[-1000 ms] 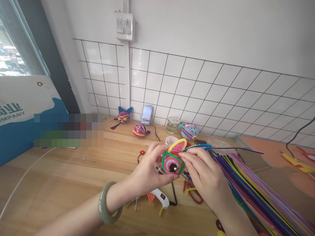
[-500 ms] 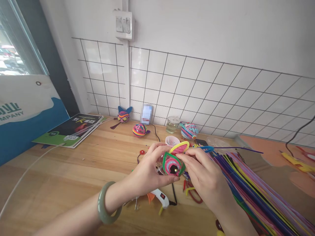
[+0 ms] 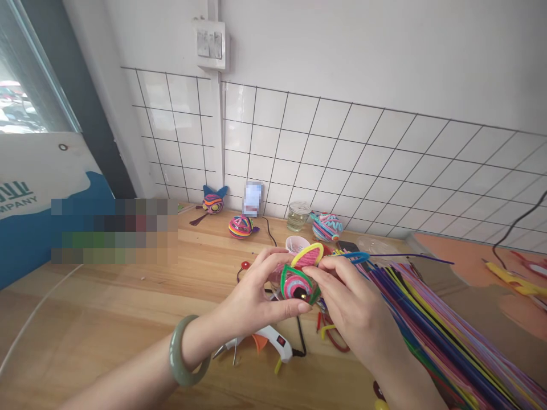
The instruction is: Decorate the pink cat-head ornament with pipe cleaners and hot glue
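Between my hands is a round clear craft ornament with a pipe-cleaner eye in green, pink and black. A yellow-edged pink ear shape stands at its top. My left hand curls around the ornament's left side, thumb beneath it and fingers over the top. The fingertips of my right hand pinch at its right side, near the base of the ear shape; what exactly lies under them is hidden. A blue pipe-cleaner loop with a purple stem shows just behind my right hand.
Under my hands lies a white hot glue gun with a black cord. Bundled pipe cleaners spread along the right. Finished yarn-like ornaments, a glass jar and a pink cup stand toward the wall. A yellow tool lies far right.
The ornament has tipped slightly, so its eye faces a little lower. Both hands keep their hold, and the whole view has shifted slightly.
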Available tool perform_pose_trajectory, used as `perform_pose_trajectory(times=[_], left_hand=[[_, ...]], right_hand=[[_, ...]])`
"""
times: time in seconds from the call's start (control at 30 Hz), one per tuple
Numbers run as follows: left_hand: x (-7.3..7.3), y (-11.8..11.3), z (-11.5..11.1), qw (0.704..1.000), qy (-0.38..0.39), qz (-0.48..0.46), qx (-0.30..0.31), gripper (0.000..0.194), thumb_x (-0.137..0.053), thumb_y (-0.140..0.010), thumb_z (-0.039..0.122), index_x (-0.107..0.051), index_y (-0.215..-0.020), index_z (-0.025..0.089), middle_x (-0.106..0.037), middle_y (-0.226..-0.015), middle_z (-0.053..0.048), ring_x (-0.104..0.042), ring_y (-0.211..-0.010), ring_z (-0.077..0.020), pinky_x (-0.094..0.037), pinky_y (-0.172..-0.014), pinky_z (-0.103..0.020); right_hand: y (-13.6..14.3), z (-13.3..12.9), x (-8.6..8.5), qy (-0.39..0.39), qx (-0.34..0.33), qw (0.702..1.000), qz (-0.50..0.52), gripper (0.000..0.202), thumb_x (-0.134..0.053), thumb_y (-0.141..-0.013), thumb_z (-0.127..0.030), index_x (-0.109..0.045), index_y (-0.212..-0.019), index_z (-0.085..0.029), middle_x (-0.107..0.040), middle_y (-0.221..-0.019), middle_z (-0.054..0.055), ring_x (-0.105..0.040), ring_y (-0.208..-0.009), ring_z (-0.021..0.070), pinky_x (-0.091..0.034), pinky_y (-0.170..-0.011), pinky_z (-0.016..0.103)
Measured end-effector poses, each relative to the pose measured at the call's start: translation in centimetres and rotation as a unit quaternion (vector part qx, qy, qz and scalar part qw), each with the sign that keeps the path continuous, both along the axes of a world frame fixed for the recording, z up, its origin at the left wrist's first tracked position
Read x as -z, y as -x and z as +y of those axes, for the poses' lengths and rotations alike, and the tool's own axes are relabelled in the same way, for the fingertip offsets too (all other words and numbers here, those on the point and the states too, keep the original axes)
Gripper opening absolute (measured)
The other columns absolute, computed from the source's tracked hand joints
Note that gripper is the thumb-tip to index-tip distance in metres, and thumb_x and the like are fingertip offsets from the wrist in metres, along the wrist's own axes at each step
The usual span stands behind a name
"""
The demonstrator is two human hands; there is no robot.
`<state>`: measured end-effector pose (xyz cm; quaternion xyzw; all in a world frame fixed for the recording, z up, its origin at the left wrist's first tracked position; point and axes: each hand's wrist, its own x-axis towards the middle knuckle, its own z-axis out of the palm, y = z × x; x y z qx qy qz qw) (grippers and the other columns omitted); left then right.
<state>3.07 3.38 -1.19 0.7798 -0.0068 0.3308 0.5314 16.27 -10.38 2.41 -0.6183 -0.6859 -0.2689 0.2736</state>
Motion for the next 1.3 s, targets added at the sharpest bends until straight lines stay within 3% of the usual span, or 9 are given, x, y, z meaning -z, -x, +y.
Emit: perform_pose_trajectory(times=[0.37, 0.6, 0.8, 1.07, 1.3], left_hand=[[0.2, -0.1, 0.0, 1.0, -0.004, 0.008, 0.0, 0.059, -0.079, -0.07, 0.034, -0.054, -0.122, 0.024, -0.044, -0.132, -0.011, -0.046, -0.126, -0.0277, -0.053, -0.091, -0.036], [0.6, -0.1, -0.3, 0.999, -0.033, -0.014, -0.033, 0.065, -0.077, -0.074, 0.033, -0.041, -0.128, 0.024, -0.052, -0.124, -0.01, -0.056, -0.112, -0.0234, -0.053, -0.089, -0.036], [0.9, 0.0, -0.1, 0.991, -0.119, -0.043, -0.045, 0.055, -0.071, -0.08, 0.03, -0.041, -0.127, 0.026, -0.043, -0.134, -0.014, -0.053, -0.118, -0.0255, -0.054, -0.086, -0.034], [0.4, 0.1, 0.1, 0.977, -0.194, -0.066, -0.053, 0.051, -0.07, -0.081, 0.031, -0.046, -0.126, 0.027, -0.046, -0.132, -0.012, -0.046, -0.126, -0.0268, -0.045, -0.101, -0.042], [0.6, 0.1, 0.0, 0.991, -0.109, -0.04, -0.068, 0.069, -0.075, -0.075, 0.035, -0.035, -0.131, 0.027, -0.049, -0.13, -0.013, -0.055, -0.114, -0.0248, -0.054, -0.088, -0.037]], right_hand=[[0.0, -0.1, -0.2, 0.014, 0.004, 1.0, -0.005, 0.027, -0.041, -0.095, -0.009, -0.066, -0.106, -0.01, -0.062, -0.092, 0.012, -0.062, -0.081, 0.0187, -0.054, -0.069, 0.03], [0.1, -0.2, -0.5, 0.008, 0.018, 1.0, -0.017, 0.027, -0.039, -0.097, -0.011, -0.067, -0.1, -0.012, -0.063, -0.091, 0.011, -0.063, -0.083, 0.0185, -0.053, -0.074, 0.03], [0.3, -0.3, -0.9, 0.0, 0.023, 0.999, -0.026, 0.029, -0.037, -0.097, -0.013, -0.066, -0.1, -0.015, -0.063, -0.089, 0.009, -0.062, -0.081, 0.0172, -0.053, -0.071, 0.028], [0.3, -0.4, -1.1, -0.008, 0.023, 0.999, -0.03, 0.028, -0.038, -0.097, -0.013, -0.066, -0.1, -0.014, -0.063, -0.089, 0.01, -0.063, -0.081, 0.0179, -0.052, -0.071, 0.028], [0.4, -0.4, -1.0, -0.009, 0.017, 0.999, -0.025, 0.028, -0.039, -0.097, -0.011, -0.067, -0.101, -0.012, -0.064, -0.09, 0.011, -0.063, -0.085, 0.019, -0.054, -0.075, 0.03]])
